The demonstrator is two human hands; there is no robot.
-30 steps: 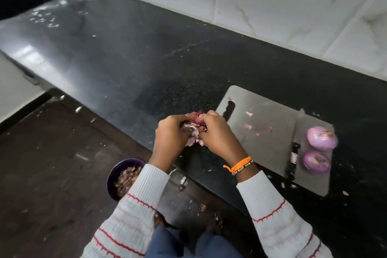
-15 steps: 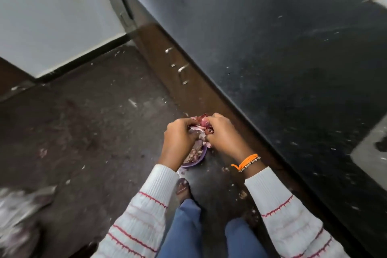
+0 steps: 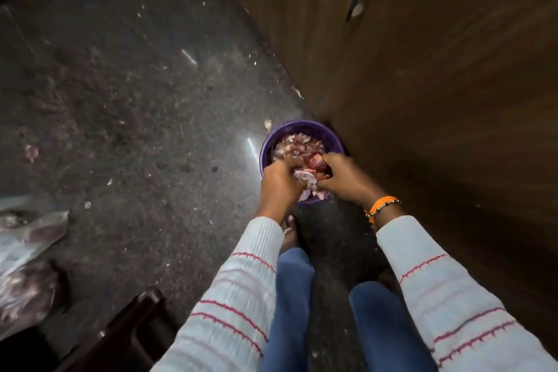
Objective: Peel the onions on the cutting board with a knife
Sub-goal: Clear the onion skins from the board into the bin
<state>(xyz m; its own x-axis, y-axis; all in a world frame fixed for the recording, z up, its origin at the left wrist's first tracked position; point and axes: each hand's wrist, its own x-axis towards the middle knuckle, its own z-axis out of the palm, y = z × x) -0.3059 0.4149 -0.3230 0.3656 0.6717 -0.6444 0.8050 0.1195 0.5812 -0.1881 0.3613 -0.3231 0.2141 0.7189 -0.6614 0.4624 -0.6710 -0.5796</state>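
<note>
Both hands, left hand [image 3: 279,183] and right hand [image 3: 344,177], are clamped together on a bunch of onion skins [image 3: 306,177] right over the purple bowl [image 3: 302,128] on the floor, already full of skins. So peeling is partly done, judging by this. Cutting board, knife, onions out of view; remaining count unknown.

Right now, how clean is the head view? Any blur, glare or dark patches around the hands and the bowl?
Head view: motion blur smears the cabinet front and the sleeves. The left hand, right hand and onion peels are soft-edged. Small glints show on the floor beside the purple bowl. Wide-angle bending at the edges; the right side is dim.
</note>
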